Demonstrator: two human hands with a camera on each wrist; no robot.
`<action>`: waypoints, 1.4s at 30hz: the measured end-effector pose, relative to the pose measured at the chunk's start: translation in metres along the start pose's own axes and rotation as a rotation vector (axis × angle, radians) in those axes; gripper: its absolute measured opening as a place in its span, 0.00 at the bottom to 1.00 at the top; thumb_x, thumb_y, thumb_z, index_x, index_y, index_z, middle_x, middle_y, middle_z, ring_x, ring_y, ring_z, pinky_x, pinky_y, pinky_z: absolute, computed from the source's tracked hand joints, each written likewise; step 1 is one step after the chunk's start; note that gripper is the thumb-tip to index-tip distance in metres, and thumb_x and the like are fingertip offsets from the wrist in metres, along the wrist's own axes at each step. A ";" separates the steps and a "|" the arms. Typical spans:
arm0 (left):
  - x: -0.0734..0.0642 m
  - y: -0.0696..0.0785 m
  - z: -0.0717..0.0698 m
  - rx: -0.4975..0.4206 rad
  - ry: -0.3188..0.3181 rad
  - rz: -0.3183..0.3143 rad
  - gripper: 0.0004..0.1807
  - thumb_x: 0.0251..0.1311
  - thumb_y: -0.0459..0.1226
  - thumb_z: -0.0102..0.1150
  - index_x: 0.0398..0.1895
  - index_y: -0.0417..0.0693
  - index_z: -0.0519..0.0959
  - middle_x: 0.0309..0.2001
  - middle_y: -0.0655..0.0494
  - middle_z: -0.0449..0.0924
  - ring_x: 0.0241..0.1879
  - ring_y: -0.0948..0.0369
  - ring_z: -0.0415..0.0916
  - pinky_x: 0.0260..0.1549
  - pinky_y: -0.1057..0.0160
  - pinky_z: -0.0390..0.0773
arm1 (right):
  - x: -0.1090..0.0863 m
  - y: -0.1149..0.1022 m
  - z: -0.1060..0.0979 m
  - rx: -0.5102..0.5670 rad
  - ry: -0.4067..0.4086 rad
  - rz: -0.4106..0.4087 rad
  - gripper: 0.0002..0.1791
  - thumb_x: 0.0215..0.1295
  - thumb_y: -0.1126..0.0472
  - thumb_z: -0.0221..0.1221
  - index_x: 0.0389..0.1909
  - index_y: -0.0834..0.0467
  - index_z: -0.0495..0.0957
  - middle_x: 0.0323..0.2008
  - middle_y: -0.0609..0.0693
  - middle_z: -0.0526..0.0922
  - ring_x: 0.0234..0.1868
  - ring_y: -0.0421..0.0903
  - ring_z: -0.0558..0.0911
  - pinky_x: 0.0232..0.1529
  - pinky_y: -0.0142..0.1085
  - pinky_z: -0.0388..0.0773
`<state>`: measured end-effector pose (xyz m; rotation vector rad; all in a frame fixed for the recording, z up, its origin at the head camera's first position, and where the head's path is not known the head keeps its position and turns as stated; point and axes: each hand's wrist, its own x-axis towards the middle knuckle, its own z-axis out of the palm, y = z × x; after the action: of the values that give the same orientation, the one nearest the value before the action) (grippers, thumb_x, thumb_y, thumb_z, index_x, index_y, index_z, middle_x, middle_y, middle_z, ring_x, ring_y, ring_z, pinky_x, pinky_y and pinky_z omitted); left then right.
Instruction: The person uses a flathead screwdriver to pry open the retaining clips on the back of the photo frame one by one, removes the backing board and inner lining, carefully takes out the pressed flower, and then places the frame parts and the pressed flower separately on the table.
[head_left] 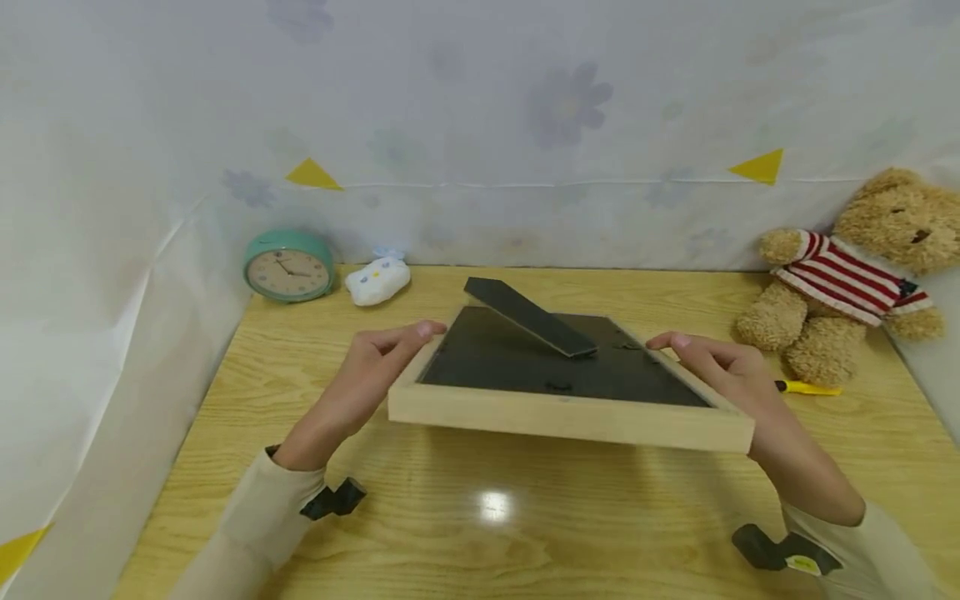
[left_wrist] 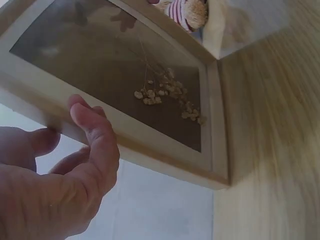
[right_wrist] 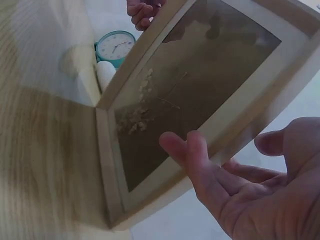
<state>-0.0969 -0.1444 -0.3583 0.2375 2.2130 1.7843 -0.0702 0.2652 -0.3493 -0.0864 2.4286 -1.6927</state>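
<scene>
Under your work is the wood-grain desk (head_left: pixel 570 533). Above it you have the picture frame (head_left: pixel 570 421), back up, tilted with its near edge raised and its far edge down at the desk. The teddy bear (head_left: pixel 847 287) sits at far right. Your left hand (head_left: pixel 356 383) and right hand (head_left: pixel 750 392) each grasp one side, fingers curled beneath. At far left stands the clock (head_left: pixel 288 271); the black strut (head_left: pixel 528 317) juts from the frame's back. The white plush (head_left: pixel 377 283) lies beside the clock, the yellow-handled tool (head_left: pixel 817 389) near the bear, dried flowers (left_wrist: pixel 175 92) inside the frame.
</scene>
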 end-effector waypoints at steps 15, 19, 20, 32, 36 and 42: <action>0.011 -0.028 0.008 0.111 -0.162 -0.074 0.21 0.71 0.46 0.58 0.63 0.49 0.73 0.30 0.50 0.84 0.30 0.47 0.76 0.35 0.47 0.79 | 0.013 0.028 0.019 -0.133 -0.065 0.133 0.24 0.71 0.46 0.60 0.54 0.61 0.73 0.13 0.44 0.63 0.13 0.45 0.61 0.14 0.41 0.62; 0.014 -0.036 0.013 0.163 -0.181 -0.103 0.25 0.70 0.45 0.60 0.63 0.46 0.66 0.25 0.50 0.80 0.24 0.51 0.71 0.27 0.57 0.72 | 0.015 0.037 0.023 -0.104 -0.115 0.190 0.30 0.71 0.48 0.60 0.63 0.63 0.63 0.17 0.46 0.67 0.16 0.44 0.63 0.19 0.40 0.65; 0.014 -0.038 0.015 0.180 -0.178 -0.119 0.26 0.69 0.45 0.60 0.64 0.45 0.65 0.25 0.50 0.79 0.24 0.53 0.70 0.26 0.59 0.71 | 0.015 0.039 0.025 -0.110 -0.121 0.199 0.33 0.72 0.49 0.60 0.66 0.64 0.61 0.19 0.48 0.68 0.17 0.44 0.64 0.21 0.40 0.66; 0.020 -0.056 0.042 0.441 -0.069 -0.172 0.27 0.70 0.38 0.54 0.65 0.30 0.65 0.22 0.54 0.78 0.17 0.62 0.69 0.20 0.64 0.70 | 0.020 0.061 0.045 -0.465 -0.084 0.096 0.28 0.74 0.57 0.56 0.62 0.75 0.67 0.41 0.61 0.80 0.38 0.52 0.81 0.33 0.41 0.76; 0.016 -0.054 0.051 0.573 -0.025 -0.114 0.22 0.72 0.36 0.49 0.62 0.27 0.65 0.16 0.54 0.71 0.12 0.62 0.65 0.14 0.64 0.66 | 0.023 0.062 0.052 -0.490 -0.078 0.066 0.25 0.73 0.63 0.54 0.61 0.78 0.67 0.33 0.57 0.81 0.26 0.45 0.77 0.29 0.40 0.74; 0.016 -0.053 0.060 0.662 -0.017 -0.086 0.13 0.73 0.33 0.45 0.51 0.29 0.66 0.23 0.48 0.71 0.16 0.58 0.67 0.15 0.62 0.69 | 0.026 0.064 0.054 -0.526 -0.069 0.021 0.23 0.70 0.67 0.52 0.59 0.81 0.66 0.22 0.52 0.75 0.18 0.43 0.70 0.23 0.37 0.68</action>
<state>-0.0896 -0.0957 -0.4233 0.2817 2.6799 0.9487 -0.0823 0.2334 -0.4305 -0.1825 2.7383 -0.9823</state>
